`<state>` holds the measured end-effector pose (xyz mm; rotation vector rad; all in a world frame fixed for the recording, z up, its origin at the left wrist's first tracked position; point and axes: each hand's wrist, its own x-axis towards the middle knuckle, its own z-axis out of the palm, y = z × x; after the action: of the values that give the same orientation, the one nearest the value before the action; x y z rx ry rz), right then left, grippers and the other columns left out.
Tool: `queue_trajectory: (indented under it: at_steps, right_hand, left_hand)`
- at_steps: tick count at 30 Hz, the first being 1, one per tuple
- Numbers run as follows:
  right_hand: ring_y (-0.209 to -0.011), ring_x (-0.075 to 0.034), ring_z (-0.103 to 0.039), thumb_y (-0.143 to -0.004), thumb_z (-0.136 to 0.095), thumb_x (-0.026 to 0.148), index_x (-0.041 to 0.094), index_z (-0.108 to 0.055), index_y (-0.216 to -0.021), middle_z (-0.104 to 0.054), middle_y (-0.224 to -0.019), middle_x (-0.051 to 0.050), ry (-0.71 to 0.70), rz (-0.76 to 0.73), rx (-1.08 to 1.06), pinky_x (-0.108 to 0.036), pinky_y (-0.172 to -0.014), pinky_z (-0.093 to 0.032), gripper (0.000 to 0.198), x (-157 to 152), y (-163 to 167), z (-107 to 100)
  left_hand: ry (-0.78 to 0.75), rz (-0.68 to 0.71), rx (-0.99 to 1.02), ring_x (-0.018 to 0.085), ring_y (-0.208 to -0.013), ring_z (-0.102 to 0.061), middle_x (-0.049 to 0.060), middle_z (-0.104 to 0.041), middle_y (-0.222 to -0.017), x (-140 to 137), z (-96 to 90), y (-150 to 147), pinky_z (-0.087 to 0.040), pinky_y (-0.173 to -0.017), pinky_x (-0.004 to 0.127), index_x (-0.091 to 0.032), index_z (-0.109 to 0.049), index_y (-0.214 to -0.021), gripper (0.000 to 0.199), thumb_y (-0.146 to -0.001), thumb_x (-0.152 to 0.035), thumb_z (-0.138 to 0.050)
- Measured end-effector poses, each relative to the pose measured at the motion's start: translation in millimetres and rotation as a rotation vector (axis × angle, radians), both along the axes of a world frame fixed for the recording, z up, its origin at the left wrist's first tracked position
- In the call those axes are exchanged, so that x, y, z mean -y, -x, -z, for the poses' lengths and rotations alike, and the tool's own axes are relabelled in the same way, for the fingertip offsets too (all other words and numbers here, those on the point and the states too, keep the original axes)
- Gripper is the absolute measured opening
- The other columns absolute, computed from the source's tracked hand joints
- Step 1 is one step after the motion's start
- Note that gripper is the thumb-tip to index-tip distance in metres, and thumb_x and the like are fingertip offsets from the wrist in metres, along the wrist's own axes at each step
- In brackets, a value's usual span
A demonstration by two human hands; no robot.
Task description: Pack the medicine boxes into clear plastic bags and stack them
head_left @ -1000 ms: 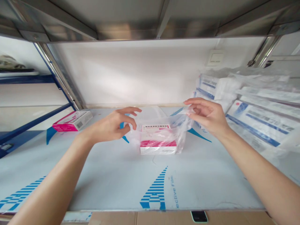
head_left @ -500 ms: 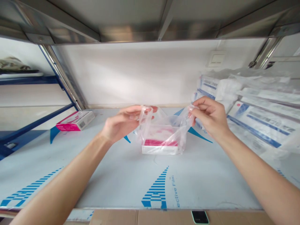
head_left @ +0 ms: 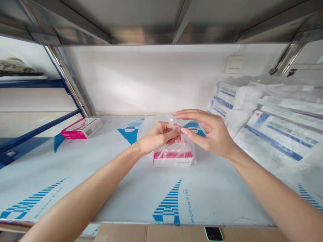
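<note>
Pinching the gathered top of the clear plastic bag (head_left: 174,148) with the left hand (head_left: 157,137) – fingers curled shut on the bunched film right above the box. Right hand (head_left: 210,132) loose and half open, thumb and index just meeting the same bunch from the other side, rest of the fingers spread. Looks like the closing-up stage: bag mouth drawn together over the pink-and-white box (head_left: 173,158) inside. Next bit probably needs a twist or a knot, so a firm grip with both hands and some slack in the film. Box sitting flat on the shelf board (head_left: 126,188), directly under and slightly behind the hands. Second pink box (head_left: 81,128) well off to the left, stacked packets (head_left: 272,127) along the right.
</note>
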<state>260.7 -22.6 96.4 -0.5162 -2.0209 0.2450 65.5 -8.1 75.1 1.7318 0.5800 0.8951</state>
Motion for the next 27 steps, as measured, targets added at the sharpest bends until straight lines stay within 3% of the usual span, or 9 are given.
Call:
queue_trajectory:
  at_steps: [4, 7, 10, 15, 18, 21, 24, 27]
  right_hand:
    - [-0.087, -0.019, -0.072, -0.085, -0.071, 0.02, 0.023, -0.071, -0.105, -0.076, -0.101, -0.004, -0.081, 0.144, 0.021, -0.036, -0.083, -0.06, 0.019, -7, -6, 12]
    - [-0.069, -0.016, -0.07, -0.086, -0.072, 0.022, 0.022, -0.071, -0.094, -0.076, -0.083, 0.0, -0.067, 0.181, 0.03, -0.031, -0.071, -0.059, 0.008, -10, -7, 18]
    - [-0.069, -0.016, -0.07, -0.088, -0.07, 0.023, 0.024, -0.069, -0.089, -0.075, -0.078, 0.001, -0.111, 0.251, -0.005, -0.03, -0.067, -0.057, 0.002, -7, -4, 20]
    - [-0.07, -0.018, -0.066, -0.094, -0.062, 0.022, 0.026, -0.066, -0.086, -0.071, -0.077, -0.002, -0.239, 0.313, 0.025, -0.034, -0.067, -0.054, 0.01, 2, 0, 17]
    - [-0.079, -0.02, -0.065, -0.093, -0.061, 0.018, 0.026, -0.067, -0.088, -0.068, -0.084, -0.003, -0.282, 0.253, 0.051, -0.037, -0.073, -0.054, 0.011, 5, 2, 16]
    - [-0.099, -0.024, -0.063, -0.089, -0.067, 0.019, 0.027, -0.07, -0.088, -0.064, -0.106, -0.006, -0.276, 0.18, 0.094, -0.043, -0.085, -0.055, 0.008, 4, 3, 20]
    - [-0.111, -0.026, -0.06, -0.087, -0.068, 0.016, 0.028, -0.072, -0.092, -0.059, -0.125, -0.007, -0.265, 0.152, 0.11, -0.047, -0.091, -0.054, 0.014, 2, 3, 27]
    - [-0.118, -0.027, -0.06, -0.084, -0.066, 0.009, 0.03, -0.068, -0.104, -0.058, -0.132, -0.007, -0.276, 0.111, 0.103, -0.049, -0.095, -0.053, 0.029, 0, 2, 35]
  left_hand:
    - [0.088, -0.047, 0.116, 0.008, -0.052, -0.039, 0.001, -0.059, -0.067, 2, 2.9, 0, -0.031, -0.053, 0.026, -0.014, -0.062, -0.077, 0.037, -0.095, -0.045, -0.053]
    - [0.037, -0.114, 0.085, 0.007, -0.051, -0.039, 0.001, -0.058, -0.065, 6, 1.1, -3, -0.032, -0.052, 0.025, -0.015, -0.06, -0.077, 0.04, -0.095, -0.05, -0.054]
    - [-0.005, -0.119, 0.079, 0.007, -0.05, -0.039, 0.001, -0.062, -0.069, 8, -0.3, -5, -0.031, -0.051, 0.024, -0.015, -0.062, -0.089, 0.036, -0.094, -0.05, -0.059]
    - [0.08, -0.081, 0.177, 0.005, -0.051, -0.041, 0.003, -0.069, -0.079, 8, -0.9, -4, -0.034, -0.051, 0.022, -0.016, -0.063, -0.096, 0.03, -0.094, -0.046, -0.061]
    - [0.138, -0.101, 0.226, 0.006, -0.054, -0.047, 0.001, -0.066, -0.081, 9, -3.6, -2, -0.039, -0.054, 0.022, -0.017, -0.066, -0.094, 0.025, -0.089, -0.042, -0.068]
    - [0.118, -0.126, 0.181, 0.007, -0.058, -0.05, -0.001, -0.063, -0.076, 11, -7.6, 1, -0.042, -0.057, 0.023, -0.016, -0.069, -0.084, 0.026, -0.084, -0.041, -0.073]
    - [-0.005, -0.168, 0.08, 0.009, -0.059, -0.053, 0.001, -0.067, -0.074, 12, -10.7, 5, -0.046, -0.059, 0.024, -0.015, -0.073, -0.083, 0.025, -0.085, -0.04, -0.072]
    - [-0.234, -0.217, -0.049, 0.014, -0.075, -0.066, 0.005, -0.075, -0.087, 13, -13.3, 12, -0.053, -0.071, 0.027, -0.016, -0.076, -0.09, 0.018, -0.089, -0.031, -0.067]
